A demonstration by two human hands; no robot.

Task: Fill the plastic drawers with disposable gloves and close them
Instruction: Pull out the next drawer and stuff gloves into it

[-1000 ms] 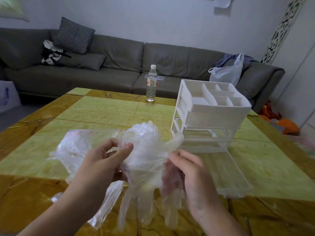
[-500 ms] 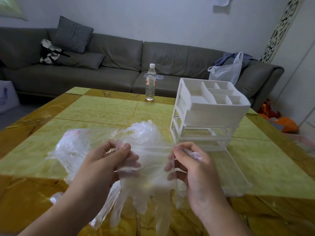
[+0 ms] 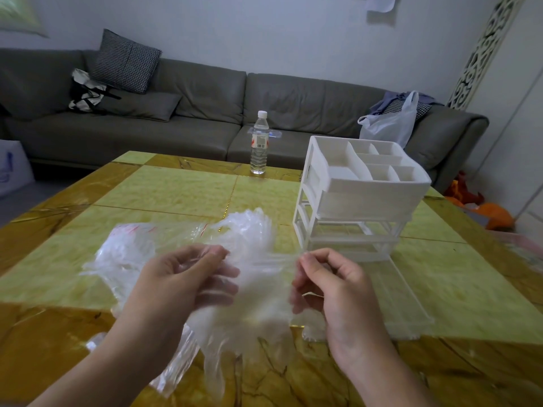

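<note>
the left hand (image 3: 188,277) and the right hand (image 3: 332,286) are both raised above the near part of the table (image 3: 182,195), each pinching one upper edge of a thin clear disposable glove (image 3: 258,304), thumb against bent fingers, so the cuff is drawn taut between them and the glove's fingers dangle down toward the near edge of the table. the film is blurred and see-through, so i cannot tell whether it is one glove or several stuck together. taking the white drawer unit (image 3: 361,198) as the landmark: it stands on the table's right half, with an open divided tray on top and its frame below. one clear plastic drawer (image 3: 393,292) lies pulled out flat on the table in front of it, just to the right of the right hand. whether the slots in the frame hold other drawers is hard to tell. left of the unit, beyond the left hand, a clear bag (image 3: 123,254) with red print near its top lies crumpled on the table, and a bunch of more clear film (image 3: 249,230) rises just behind the hands. behind the unit to its left, a water bottle (image 3: 259,142) stands upright at the far edge of the table. a grey sofa (image 3: 191,113) runs along the wall behind the unit, with a white plastic bag (image 3: 390,124) on it.
</note>
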